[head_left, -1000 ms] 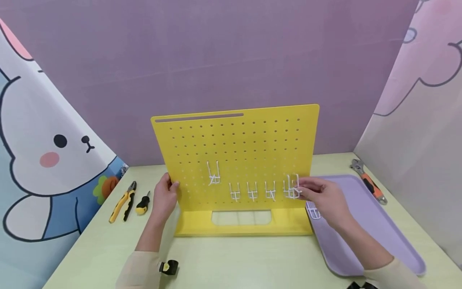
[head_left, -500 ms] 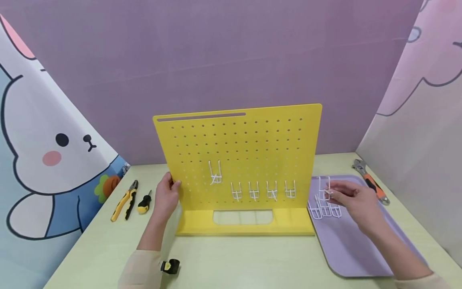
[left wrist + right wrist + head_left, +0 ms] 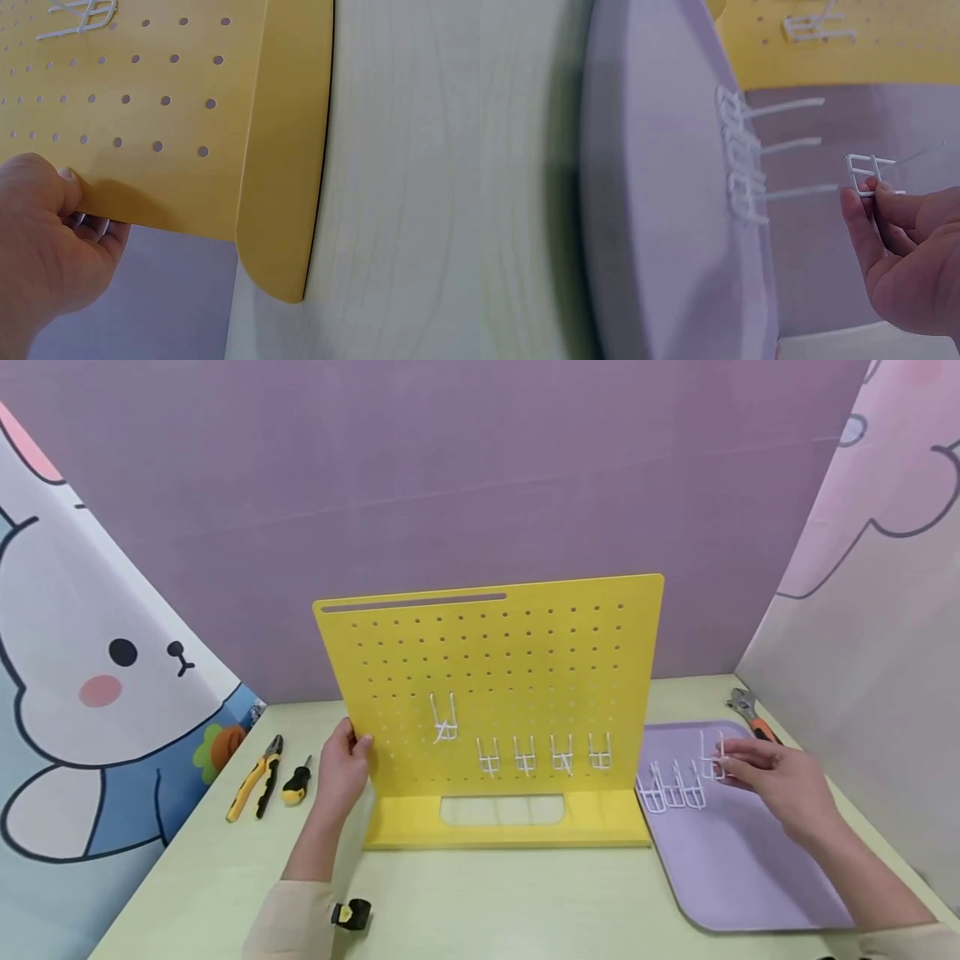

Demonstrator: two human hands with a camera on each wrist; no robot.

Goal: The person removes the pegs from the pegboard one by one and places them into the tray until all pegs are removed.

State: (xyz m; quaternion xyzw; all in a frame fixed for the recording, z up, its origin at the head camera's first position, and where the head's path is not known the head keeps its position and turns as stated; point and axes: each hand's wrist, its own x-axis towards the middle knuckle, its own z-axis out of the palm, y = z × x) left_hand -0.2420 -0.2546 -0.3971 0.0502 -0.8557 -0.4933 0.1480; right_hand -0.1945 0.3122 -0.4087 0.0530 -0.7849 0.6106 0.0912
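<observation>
A yellow pegboard [image 3: 637, 685] stands upright on its base. My left hand [image 3: 345, 768] grips its left edge, thumb on the front face and fingers behind, as the left wrist view also shows [image 3: 52, 232]. One white wire hook [image 3: 445, 729] hangs higher on the board, with several more in a row below, the rightmost hook [image 3: 599, 757] among them. Above the purple tray [image 3: 750, 877], my right hand [image 3: 780, 781] pinches another white wire hook [image 3: 864, 172] between thumb and fingertips, apart from the board. Three white hooks [image 3: 739, 199] lie at the tray's left side.
Pliers [image 3: 255, 778] and a small screwdriver [image 3: 297, 783] lie left of the board. Behind the tray is an adjustable wrench [image 3: 752, 710], partly hidden by the right hand. A purple backdrop [image 3: 480, 485] rises behind the table.
My right hand has moved right, from the board's lower right to above the tray, carrying a hook. The rightmost hook stays on the board. My left hand keeps its place on the edge.
</observation>
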